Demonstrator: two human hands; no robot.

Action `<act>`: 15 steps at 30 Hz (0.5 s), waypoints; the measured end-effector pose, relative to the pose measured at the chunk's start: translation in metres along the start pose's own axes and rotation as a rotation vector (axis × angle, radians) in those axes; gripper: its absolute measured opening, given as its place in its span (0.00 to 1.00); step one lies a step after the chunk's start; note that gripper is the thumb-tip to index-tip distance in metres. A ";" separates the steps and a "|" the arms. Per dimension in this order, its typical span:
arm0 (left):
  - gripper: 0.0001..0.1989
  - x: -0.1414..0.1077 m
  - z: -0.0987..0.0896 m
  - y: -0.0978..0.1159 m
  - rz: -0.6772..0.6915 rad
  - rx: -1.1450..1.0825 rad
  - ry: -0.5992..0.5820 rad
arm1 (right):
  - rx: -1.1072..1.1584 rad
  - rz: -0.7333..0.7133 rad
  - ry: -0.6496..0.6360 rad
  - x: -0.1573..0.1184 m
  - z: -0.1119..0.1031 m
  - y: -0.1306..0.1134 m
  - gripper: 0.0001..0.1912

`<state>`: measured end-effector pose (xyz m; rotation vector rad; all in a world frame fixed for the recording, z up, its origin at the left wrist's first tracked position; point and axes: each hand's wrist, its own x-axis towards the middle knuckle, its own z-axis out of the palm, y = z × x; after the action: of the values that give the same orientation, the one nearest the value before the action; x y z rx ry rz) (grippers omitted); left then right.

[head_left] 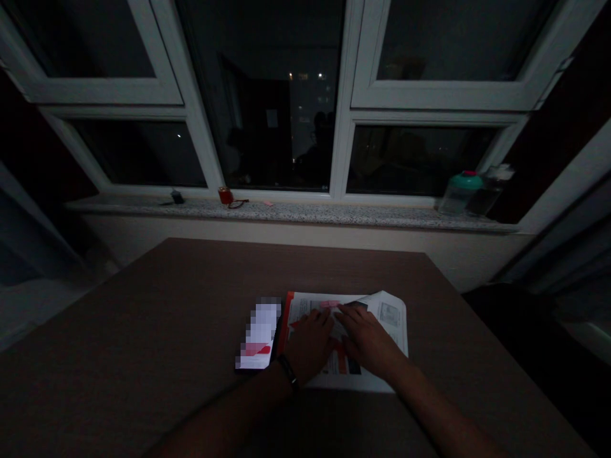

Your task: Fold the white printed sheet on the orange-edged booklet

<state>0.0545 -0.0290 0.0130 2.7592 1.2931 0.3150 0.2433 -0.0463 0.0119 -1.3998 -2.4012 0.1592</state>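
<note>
A printed booklet with a red-orange left edge lies on the brown table, its top right part slightly lifted or folded. My left hand, with a dark band at the wrist, rests on the left part of the page, fingers spread forward. Beside it my right hand lies on the page with its fingers stretched toward the upper middle. A small pink piece shows at the fingertips of both hands; whether they touch it is hard to tell. Left of the booklet lies a lit phone, its screen blurred.
Behind the brown table runs a speckled window sill. On it stand a teal-topped bottle, a clear bottle, a red jar and a small dark bottle. Dark windows rise above.
</note>
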 end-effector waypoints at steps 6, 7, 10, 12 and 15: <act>0.18 0.000 -0.001 0.000 0.021 -0.011 0.020 | 0.023 0.031 0.014 0.000 0.003 0.000 0.27; 0.18 0.000 -0.002 0.001 0.023 -0.010 0.021 | 0.029 0.038 0.017 0.000 0.004 0.001 0.27; 0.18 -0.001 -0.004 0.002 0.033 -0.004 0.019 | 0.048 0.048 0.019 0.000 0.004 0.001 0.27; 0.17 -0.001 -0.006 0.003 0.035 -0.002 0.012 | 0.055 0.056 0.015 0.000 0.004 0.000 0.27; 0.18 -0.001 -0.008 0.003 0.040 0.005 0.003 | 0.050 0.065 0.007 0.000 0.002 0.000 0.26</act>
<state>0.0544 -0.0319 0.0209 2.7927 1.2422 0.3192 0.2423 -0.0463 0.0099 -1.4540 -2.3316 0.2286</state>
